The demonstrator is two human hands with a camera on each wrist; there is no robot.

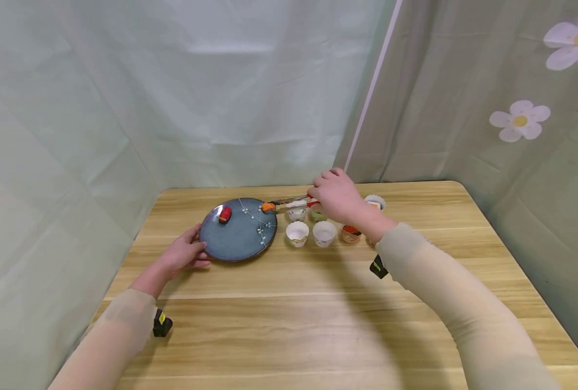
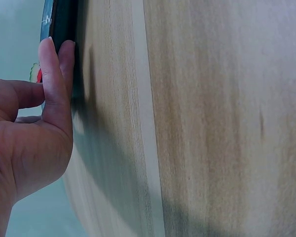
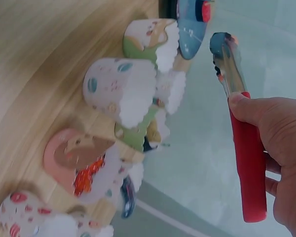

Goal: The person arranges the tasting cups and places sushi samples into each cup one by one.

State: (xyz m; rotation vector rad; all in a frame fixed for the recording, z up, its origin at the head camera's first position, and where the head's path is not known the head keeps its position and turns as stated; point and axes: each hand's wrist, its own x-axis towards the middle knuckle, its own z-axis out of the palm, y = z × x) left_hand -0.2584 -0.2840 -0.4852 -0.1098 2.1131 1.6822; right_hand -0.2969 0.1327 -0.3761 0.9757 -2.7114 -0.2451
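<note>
In the head view, my left hand [image 1: 183, 252] holds the near-left rim of a round blue-grey plate [image 1: 235, 238] with a blossom pattern. The left wrist view shows the hand [image 2: 39, 133] at the plate's edge [image 2: 64, 24]. On the plate lies a small red food-like piece [image 1: 225, 215]. My right hand [image 1: 337, 195] grips tongs [image 3: 249, 163] by their red handles. The tongs' metal tips are around a small orange piece [image 1: 268, 207] at the plate's right side; whether it touches the plate I cannot tell.
Several scalloped paper cups stand right of the plate, including a white one [image 1: 324, 234] and one with orange-red bits [image 3: 89, 177]. My right forearm partly covers the rightmost cups. Curtains [image 1: 269, 81] hang behind the wooden table [image 1: 269, 325].
</note>
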